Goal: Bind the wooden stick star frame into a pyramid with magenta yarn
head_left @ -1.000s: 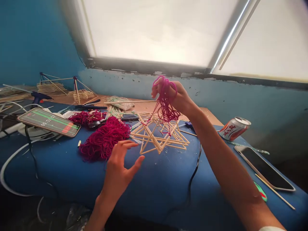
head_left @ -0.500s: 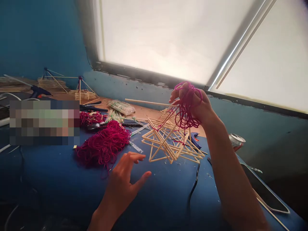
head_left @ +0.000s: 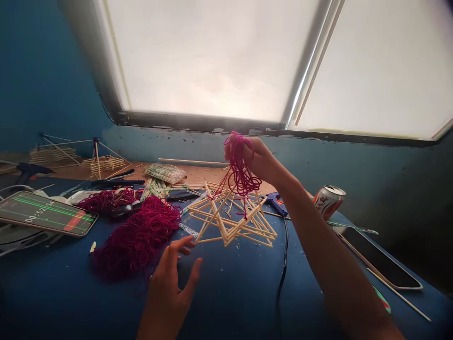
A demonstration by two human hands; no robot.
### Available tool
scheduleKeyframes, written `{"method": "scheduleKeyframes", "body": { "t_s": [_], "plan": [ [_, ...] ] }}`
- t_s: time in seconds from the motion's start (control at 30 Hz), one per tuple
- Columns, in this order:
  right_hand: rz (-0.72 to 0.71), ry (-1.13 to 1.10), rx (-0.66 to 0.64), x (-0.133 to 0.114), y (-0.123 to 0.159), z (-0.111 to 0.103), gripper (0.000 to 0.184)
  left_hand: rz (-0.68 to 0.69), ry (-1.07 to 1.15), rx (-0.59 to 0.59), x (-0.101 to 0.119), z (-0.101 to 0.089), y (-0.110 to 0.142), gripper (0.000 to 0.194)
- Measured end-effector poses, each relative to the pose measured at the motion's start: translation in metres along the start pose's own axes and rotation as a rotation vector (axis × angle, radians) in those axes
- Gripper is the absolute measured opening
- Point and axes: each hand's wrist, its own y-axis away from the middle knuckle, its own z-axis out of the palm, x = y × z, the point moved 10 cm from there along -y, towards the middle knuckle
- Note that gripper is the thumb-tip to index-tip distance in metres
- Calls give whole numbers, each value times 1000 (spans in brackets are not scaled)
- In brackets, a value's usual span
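Observation:
My right hand (head_left: 256, 160) is raised and grips a loose bunch of magenta yarn (head_left: 240, 165). Strands hang from it down onto a star-shaped frame of glued wooden sticks (head_left: 230, 219), which lies on the blue table top (head_left: 226, 293). My left hand (head_left: 170, 283) is open, palm down, just above the table. Its fingertips are close to the frame's left corner and beside a large heap of magenta yarn (head_left: 136, 241). Neither the heap nor the frame appears held by it.
A smaller yarn heap (head_left: 108, 200) and a dark tool (head_left: 116, 182) lie behind. A phone showing a timer (head_left: 46, 213) is at left. A blue glue gun (head_left: 277, 203), a drinks can (head_left: 328, 202) and another phone (head_left: 377, 257) are at right. A black cable (head_left: 284, 255) crosses the table.
The head view has swung and levelled, bringing the can and the timer phone fully into sight. My right hand still holds the yarn above the frame, and my left hand stays open beside it.

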Motion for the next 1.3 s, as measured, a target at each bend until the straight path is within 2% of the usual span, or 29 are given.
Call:
{"method": "scheduleKeyframes", "body": {
  "t_s": [0.1, 0.23, 0.43, 0.7, 0.83, 1.03, 1.3],
  "plan": [
    [10, 47, -29, 3, 1, 9, 51, -22, -24, -42, -1, 5, -2, 37],
    [-11, 99, -30, -1, 2, 15, 45, -86, -38, -101, -3, 8, -3, 36],
    [-7, 83, -32, -3, 3, 18, 43, -149, -13, -114, -3, 7, -3, 37],
    [-4, -26, -65, -13, 2, 25, 52, -141, 46, -72, -3, 1, -5, 31],
    [18, -75, -56, -10, 2, 29, 55, -149, 55, -49, -4, -1, -5, 24],
    [32, -138, -78, -7, 3, 37, 60, -110, 44, -65, 0, 0, -5, 24],
    [66, -104, -60, -4, -1, 34, 57, -111, 46, -78, 5, 0, -4, 28]
  ]
}}
